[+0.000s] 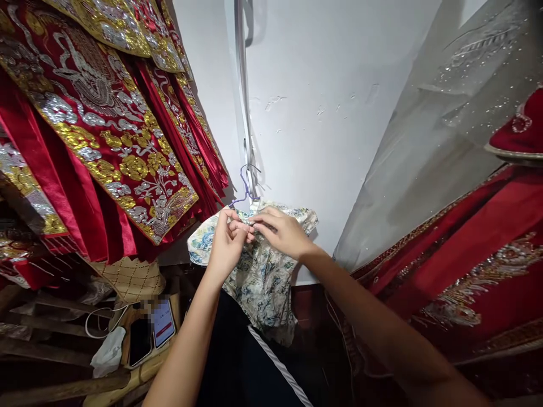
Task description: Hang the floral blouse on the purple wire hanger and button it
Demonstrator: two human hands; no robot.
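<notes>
A cream short-sleeved blouse (265, 285) with blue and green flowers hangs in front of me on a purple hanger (245, 189). My left hand (228, 242) is at the blouse's neckline, its fingers curled and pinching the cloth edge. Close beside it, almost touching, my right hand (285, 230) pinches the same spot with thumb and fingertips. Something small lies between the two sets of fingertips; whether it is a button or just fabric I cannot tell. The hands cover most of the collar.
Red garments (127, 135) with gold and silver embroidery hang at the left. Two phones, one lit (163, 323), lie on a wooden rack with a white cable (95, 333). A metal rail (241, 73) runs down the white wall. Sheer white cloth (407, 147) and red beaded clothing (475, 271) are at the right.
</notes>
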